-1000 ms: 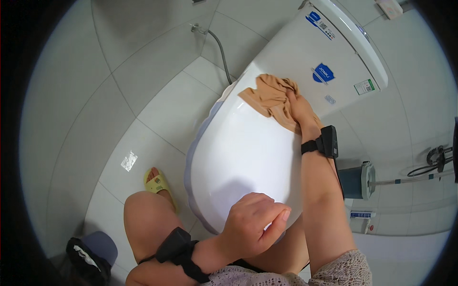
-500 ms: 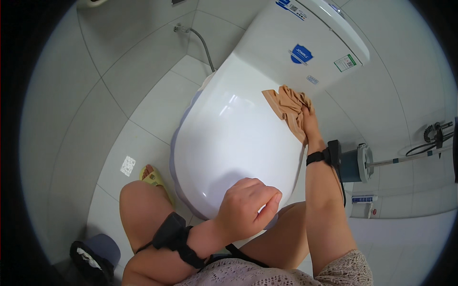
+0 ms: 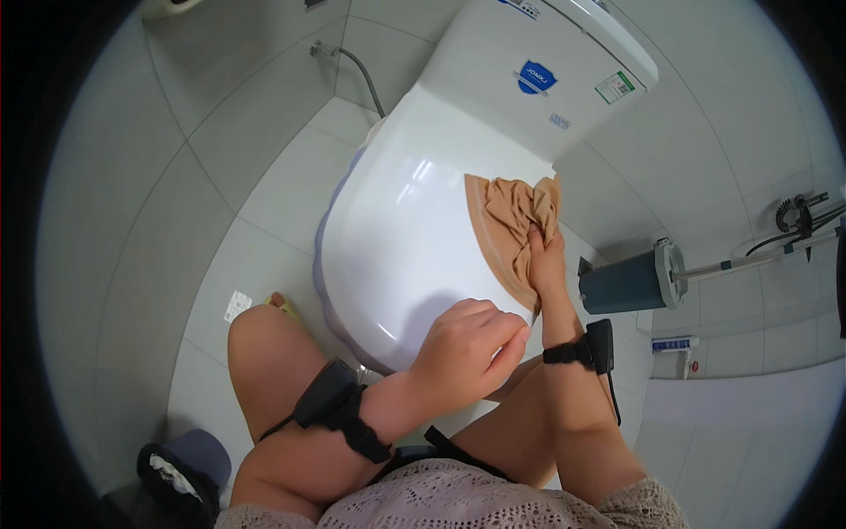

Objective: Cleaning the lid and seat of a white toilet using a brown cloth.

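Note:
My right hand [image 3: 548,251] grips a crumpled tan cloth [image 3: 504,216] and rests it on the right side of the white toilet lid [image 3: 388,247]. The cloth's flat banded edge spreads over the lid, while its bunched part lies by the fingers, partly hiding them. Over the lid's near end, my left hand [image 3: 471,348] is curled into a loose fist; no object shows in it. Each wrist wears a black strap with a small box. Beneath the closed lid, a wavy pale purple edge [image 3: 322,256] shows along the left.
The white tank [image 3: 546,53] with stickers rises behind the lid. A hose [image 3: 366,75] runs from the wall at the far left. On the right stands a blue-grey bucket [image 3: 621,280] with a mop pole. A dark bin [image 3: 189,467] is at the lower left.
My right hand has drawn the cloth nearer and slightly left across the lid. My left hand stays curled and has shifted a little up. The whole view has shifted slightly.

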